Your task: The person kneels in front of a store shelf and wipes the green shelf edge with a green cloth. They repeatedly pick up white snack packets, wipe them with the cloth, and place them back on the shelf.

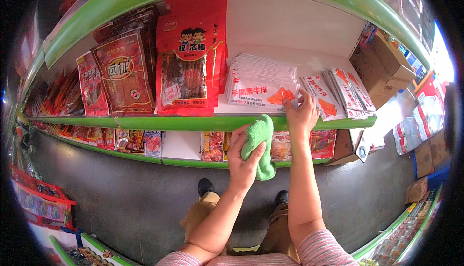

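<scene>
In my left hand point(247, 157) is a bunched green cloth point(261, 146), held in front of the shelf's green front edge point(203, 123). My right hand point(302, 112) touches the right end of a fanned stack of white snack packets point(257, 88), thumb on the front packet and fingers at its edge. Whether it grips that packet I cannot tell. Just right of this hand, more white packets point(324, 97) lean in a second group. Large red snack bags point(188, 55) stand left of the stack.
Brown snack bags point(121, 72) stand further left on the shelf. Beneath is a lower shelf point(181, 144) with colourful packets. A cardboard box point(380, 70) is beyond the shelf's right end, with wrapped bottles point(417, 128) further right. A red rack point(43, 200) stands at lower left.
</scene>
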Tool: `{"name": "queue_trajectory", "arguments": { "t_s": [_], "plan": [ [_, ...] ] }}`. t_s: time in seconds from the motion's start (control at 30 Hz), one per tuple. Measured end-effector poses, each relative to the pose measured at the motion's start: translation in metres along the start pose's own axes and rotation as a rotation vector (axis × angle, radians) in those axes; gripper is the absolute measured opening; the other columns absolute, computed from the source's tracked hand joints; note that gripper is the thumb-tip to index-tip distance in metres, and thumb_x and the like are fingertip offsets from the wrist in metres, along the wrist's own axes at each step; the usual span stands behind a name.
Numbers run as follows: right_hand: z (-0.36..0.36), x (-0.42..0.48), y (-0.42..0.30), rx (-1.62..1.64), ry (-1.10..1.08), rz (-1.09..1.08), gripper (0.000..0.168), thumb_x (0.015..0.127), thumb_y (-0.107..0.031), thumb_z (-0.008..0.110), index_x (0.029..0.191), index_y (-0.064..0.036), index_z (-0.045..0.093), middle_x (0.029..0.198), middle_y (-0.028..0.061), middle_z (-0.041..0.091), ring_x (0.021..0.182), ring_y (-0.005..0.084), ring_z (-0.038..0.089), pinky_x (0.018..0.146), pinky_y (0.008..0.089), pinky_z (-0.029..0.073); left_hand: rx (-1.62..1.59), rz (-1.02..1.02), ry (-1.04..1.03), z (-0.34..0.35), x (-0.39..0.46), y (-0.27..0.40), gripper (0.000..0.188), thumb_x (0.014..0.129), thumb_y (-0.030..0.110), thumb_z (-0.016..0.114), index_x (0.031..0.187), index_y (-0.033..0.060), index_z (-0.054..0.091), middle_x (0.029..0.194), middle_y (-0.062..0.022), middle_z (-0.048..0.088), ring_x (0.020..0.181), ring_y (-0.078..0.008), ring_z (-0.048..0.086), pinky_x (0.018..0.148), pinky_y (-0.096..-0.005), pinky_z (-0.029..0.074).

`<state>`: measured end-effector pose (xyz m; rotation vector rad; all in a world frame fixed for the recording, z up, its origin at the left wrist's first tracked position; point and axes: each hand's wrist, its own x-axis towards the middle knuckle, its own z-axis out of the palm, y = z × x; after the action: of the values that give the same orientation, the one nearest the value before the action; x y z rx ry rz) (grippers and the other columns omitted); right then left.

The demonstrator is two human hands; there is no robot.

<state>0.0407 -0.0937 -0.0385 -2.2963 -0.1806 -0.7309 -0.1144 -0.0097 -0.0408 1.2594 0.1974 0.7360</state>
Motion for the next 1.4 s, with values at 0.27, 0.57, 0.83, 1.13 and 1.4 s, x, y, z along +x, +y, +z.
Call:
{"name": "queue_trajectory", "arguments": {
  "t_s": [0.27, 0.57, 0.83, 1.13, 1.4],
  "plan": [
    [-0.012, 0.006, -0.004, 0.301, -0.074, 0.096, 0.036, 0.066, -0.012, 0.076, 0.095, -0.006, 0.055, 0.080, 0.0046, 0.058, 0.075, 0.0193, 0.055, 0.075, 0.0339, 0.042, 0.034, 0.013, -0.005, 0.002, 0.001, 0.008, 0.032, 0.083, 0.010, 0.067, 0.110, -0.0032, 0.059, 0.113, -0.0090, 0.052, 0.103, -0.0175, 0.051, 0.090, -0.0282, 0.041],
    [-0.074, -0.003, -0.040, 1.524, -0.346, 0.387, 0.013, 0.089, -0.004, 0.057, 0.101, 0.000, 0.054, 0.094, 0.0080, 0.064, 0.085, 0.0132, 0.059, 0.079, 0.0286, 0.047, -0.016, 0.280, 0.320, -0.010, 0.002, 0.015, 0.041, 0.083, 0.016, 0.065, 0.118, -0.0011, 0.051, 0.114, -0.0091, 0.053, 0.102, -0.0183, 0.052, 0.089, -0.0320, 0.042],
    [-0.083, -0.050, -0.035, 1.737, -0.618, 0.499, 0.019, 0.091, -0.009, 0.053, 0.107, 0.000, 0.059, 0.105, 0.0120, 0.064, 0.091, 0.0187, 0.063, 0.083, 0.0334, 0.052, 0.765, 0.893, -0.030, 0.019, -0.016, 0.036, 0.040, 0.069, 0.017, 0.073, 0.108, 0.0119, 0.065, 0.120, -0.0162, 0.049, 0.106, -0.0342, 0.050, 0.092, -0.0458, 0.041],
    [-0.106, -0.050, -0.031, 1.641, -0.882, 0.285, 0.035, 0.092, -0.014, 0.053, 0.124, 0.002, 0.053, 0.118, 0.0121, 0.060, 0.108, 0.0184, 0.057, 0.094, 0.0336, 0.044, 0.846, 0.863, 0.131, 0.005, -0.008, 0.044, 0.048, 0.065, 0.014, 0.068, 0.113, 0.0165, 0.066, 0.119, -0.0144, 0.049, 0.108, -0.0322, 0.048, 0.090, -0.0426, 0.041],
    [-0.116, -0.041, -0.007, 1.796, -0.821, 0.251, 0.030, 0.092, -0.009, 0.050, 0.119, 0.004, 0.054, 0.115, 0.0140, 0.061, 0.108, 0.0253, 0.057, 0.094, 0.0430, 0.044, 0.493, 0.504, 0.512, -0.039, 0.019, 0.049, 0.041, 0.078, 0.005, 0.064, 0.118, 0.0006, 0.057, 0.121, -0.0157, 0.046, 0.110, -0.0276, 0.049, 0.093, -0.0390, 0.041]
  ]
}}
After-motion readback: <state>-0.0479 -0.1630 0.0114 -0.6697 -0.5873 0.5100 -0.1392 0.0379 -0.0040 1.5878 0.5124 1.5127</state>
